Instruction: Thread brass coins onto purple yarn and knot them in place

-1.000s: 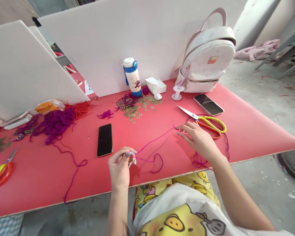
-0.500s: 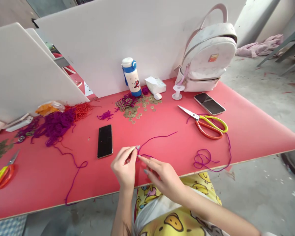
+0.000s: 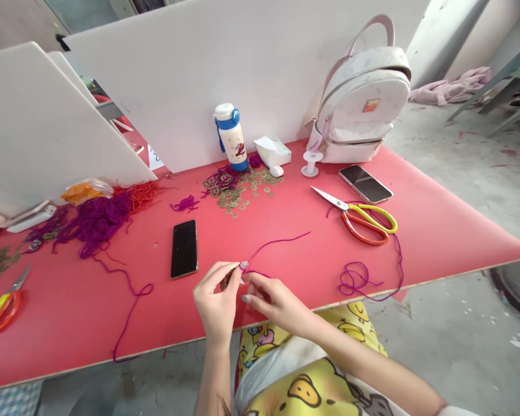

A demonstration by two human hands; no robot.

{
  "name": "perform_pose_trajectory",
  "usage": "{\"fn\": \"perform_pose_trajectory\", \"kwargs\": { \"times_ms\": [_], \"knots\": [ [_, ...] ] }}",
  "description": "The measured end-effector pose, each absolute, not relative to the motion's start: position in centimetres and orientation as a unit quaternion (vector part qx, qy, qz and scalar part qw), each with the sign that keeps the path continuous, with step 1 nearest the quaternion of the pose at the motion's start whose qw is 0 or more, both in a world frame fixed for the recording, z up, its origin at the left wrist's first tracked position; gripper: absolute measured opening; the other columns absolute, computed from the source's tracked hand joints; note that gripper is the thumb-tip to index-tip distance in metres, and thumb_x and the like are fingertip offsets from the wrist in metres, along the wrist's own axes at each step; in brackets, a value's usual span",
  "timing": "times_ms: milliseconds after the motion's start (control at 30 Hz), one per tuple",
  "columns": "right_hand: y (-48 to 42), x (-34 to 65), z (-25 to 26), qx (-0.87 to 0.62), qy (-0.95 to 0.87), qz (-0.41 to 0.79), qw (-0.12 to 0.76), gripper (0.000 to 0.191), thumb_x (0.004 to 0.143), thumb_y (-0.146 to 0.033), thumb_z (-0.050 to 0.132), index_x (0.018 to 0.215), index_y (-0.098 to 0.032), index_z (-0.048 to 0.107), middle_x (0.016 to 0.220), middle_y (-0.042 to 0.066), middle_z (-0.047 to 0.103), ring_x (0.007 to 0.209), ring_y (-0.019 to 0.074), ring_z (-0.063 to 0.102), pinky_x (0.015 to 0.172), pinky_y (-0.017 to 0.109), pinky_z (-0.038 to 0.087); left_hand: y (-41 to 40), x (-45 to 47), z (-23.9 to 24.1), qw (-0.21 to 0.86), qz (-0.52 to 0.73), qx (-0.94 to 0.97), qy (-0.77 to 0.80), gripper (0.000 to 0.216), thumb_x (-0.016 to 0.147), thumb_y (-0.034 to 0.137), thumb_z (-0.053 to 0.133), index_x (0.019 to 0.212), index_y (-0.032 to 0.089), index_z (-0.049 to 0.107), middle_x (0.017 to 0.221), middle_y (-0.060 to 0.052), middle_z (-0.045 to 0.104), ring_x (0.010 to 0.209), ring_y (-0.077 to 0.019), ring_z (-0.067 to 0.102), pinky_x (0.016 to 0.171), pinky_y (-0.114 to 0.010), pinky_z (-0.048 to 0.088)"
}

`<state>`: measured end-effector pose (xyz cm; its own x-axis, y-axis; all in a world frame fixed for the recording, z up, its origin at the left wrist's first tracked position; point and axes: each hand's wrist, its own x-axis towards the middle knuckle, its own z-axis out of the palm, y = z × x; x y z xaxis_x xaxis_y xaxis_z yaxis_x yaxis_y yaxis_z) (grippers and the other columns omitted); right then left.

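Observation:
My left hand (image 3: 216, 294) is closed in a pinch above the front edge of the table, with purple cord (image 3: 281, 239) coming out at its fingertips. Something small and brownish shows between the thumb and fingers, too hidden to name. A pale fingernail shows beside the cord. Close against it on the right, my right hand (image 3: 275, 300) has its thumb and index finger drawn together on the cord, the other fingers curled. One cord end trails up and right across the red tabletop; another strand passes by the right fingers. A black phone (image 3: 184, 249) lies left of my hands.
Scissors (image 3: 355, 216), a spool (image 3: 312, 164) and a second phone (image 3: 366, 184) lie right, before a backpack (image 3: 359, 110). Holed coins (image 3: 231, 199) lie by a bottle (image 3: 231, 137). Purple yarn (image 3: 97, 222) and other scissors (image 3: 6, 303) are left. A white partition (image 3: 169, 81) stands behind.
My right hand has shifted slightly left and its fingers have drawn in closer to the left fingertips. The left hand keeps its pinch. The view has moved slightly.

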<state>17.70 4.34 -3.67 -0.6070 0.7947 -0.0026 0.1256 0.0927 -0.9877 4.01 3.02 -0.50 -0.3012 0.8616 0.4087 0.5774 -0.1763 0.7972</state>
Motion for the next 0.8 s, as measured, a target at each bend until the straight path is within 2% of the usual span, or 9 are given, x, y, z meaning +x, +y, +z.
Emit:
{"fn": "perform_pose_trajectory", "kwargs": {
  "times_ms": [67, 133, 267, 367, 467, 567, 667, 800],
  "knots": [
    [4.4, 17.8, -3.5, -0.333, -0.694, 0.568, 0.292, 0.008, 0.090, -0.025, 0.053, 0.088, -0.018, 0.058, 0.063, -0.005, 0.049, 0.054, 0.0087, 0.041, 0.054, 0.020, 0.034, 3.0, 3.9, -0.4, 0.159, 0.516, 0.556, 0.632, 0.013, 0.084, 0.024, 0.063, 0.077, 0.017, 0.071, 0.071, -0.002, 0.066, 0.057, -0.0117, 0.058, 0.054, -0.022, 0.047],
    [4.2, 18.1, -3.2, -0.331, -0.731, 0.513, 0.306, 0.021, 0.094, -0.024, 0.047, 0.075, -0.018, 0.053, 0.065, -0.003, 0.049, 0.058, 0.0099, 0.042, 0.057, 0.021, 0.034, 3.1, 3.9, -0.6, 0.138, 0.517, 0.555, 0.637, 0.012, 0.083, 0.024, 0.063, 0.078, 0.017, 0.071, 0.072, -0.002, 0.067, 0.058, -0.0122, 0.059, 0.055, -0.023, 0.046],
    [4.1, 19.3, -2.2, -0.323, -0.840, 0.298, 0.317, 0.025, 0.093, -0.015, 0.037, 0.075, -0.019, 0.053, 0.072, 0.002, 0.050, 0.064, 0.0147, 0.041, 0.059, 0.026, 0.033, 3.3, 4.2, -1.2, 0.061, 0.482, 0.576, 0.658, 0.011, 0.082, 0.025, 0.065, 0.077, 0.018, 0.073, 0.074, -0.003, 0.070, 0.064, -0.0145, 0.062, 0.063, -0.024, 0.048],
    [5.0, 20.5, -1.3, -0.316, -0.860, 0.223, 0.332, 0.022, 0.088, -0.011, 0.038, 0.077, -0.019, 0.055, 0.083, 0.007, 0.054, 0.071, 0.0182, 0.042, 0.063, 0.029, 0.035, 3.3, 4.9, -1.7, 0.111, 0.453, 0.588, 0.661, 0.012, 0.082, 0.025, 0.064, 0.076, 0.019, 0.072, 0.073, -0.003, 0.070, 0.064, -0.0149, 0.062, 0.062, -0.024, 0.047],
    [6.5, 21.6, -0.7, -0.331, -0.824, 0.264, 0.376, 0.020, 0.090, -0.014, 0.039, 0.081, -0.020, 0.057, 0.090, 0.008, 0.056, 0.077, 0.0193, 0.045, 0.070, 0.032, 0.038, 3.3, 5.8, -2.0, 0.265, 0.446, 0.578, 0.630, 0.015, 0.082, 0.026, 0.062, 0.074, 0.017, 0.071, 0.068, -0.002, 0.067, 0.056, -0.0131, 0.059, 0.054, -0.022, 0.046],
    [7.8, 22.4, -0.8, -0.345, -0.774, 0.342, 0.406, 0.024, 0.096, -0.020, 0.038, 0.078, -0.020, 0.056, 0.079, 0.005, 0.056, 0.075, 0.0177, 0.049, 0.073, 0.032, 0.040, 3.3, 6.3, -2.0, 0.383, 0.440, 0.545, 0.602, 0.016, 0.082, 0.025, 0.062, 0.072, 0.015, 0.071, 0.065, -0.002, 0.064, 0.051, -0.0117, 0.056, 0.051, -0.021, 0.045],
    [8.4, 22.6, -1.3, -0.378, -0.731, 0.383, 0.421, 0.026, 0.097, -0.028, 0.042, 0.076, -0.019, 0.056, 0.069, 0.002, 0.055, 0.068, 0.0158, 0.050, 0.068, 0.029, 0.040, 3.3, 6.3, -1.8, 0.414, 0.443, 0.531, 0.593, 0.017, 0.081, 0.026, 0.062, 0.072, 0.014, 0.071, 0.069, -0.004, 0.066, 0.060, -0.0144, 0.061, 0.056, -0.022, 0.048],
    [8.4, 22.7, -2.0, -0.411, -0.690, 0.422, 0.421, 0.030, 0.096, -0.033, 0.043, 0.080, -0.017, 0.063, 0.070, 0.003, 0.060, 0.065, 0.0142, 0.051, 0.064, 0.026, 0.040, 3.3, 6.1, -1.7, 0.427, 0.434, 0.534, 0.587, 0.018, 0.082, 0.028, 0.062, 0.073, 0.014, 0.071, 0.072, -0.006, 0.068, 0.068, -0.0167, 0.063, 0.061, -0.023, 0.050]
  ]
}}
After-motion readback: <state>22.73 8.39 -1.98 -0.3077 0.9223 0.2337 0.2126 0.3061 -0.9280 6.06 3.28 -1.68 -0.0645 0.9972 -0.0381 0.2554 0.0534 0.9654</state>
